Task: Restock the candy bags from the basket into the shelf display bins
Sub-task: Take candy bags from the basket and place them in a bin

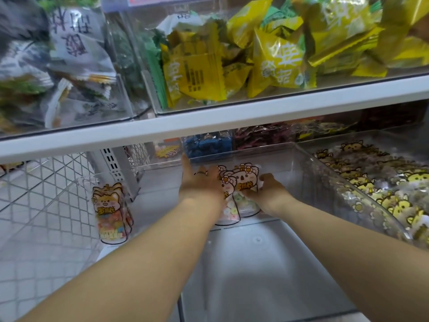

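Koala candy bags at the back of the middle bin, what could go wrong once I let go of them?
1. The koala bags stand upright between your left hand and right hand, with bare floor of the middle bin in front of them. Once released, they may tip forward.
2. The shelf edge sits just above your hands in this view, so pulling out carelessly could knock the bag tops.

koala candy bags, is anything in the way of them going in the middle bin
Nothing visible is in the way. The koala candy bags already stand in the clear bin near its back, with the left hand and right hand on either side.
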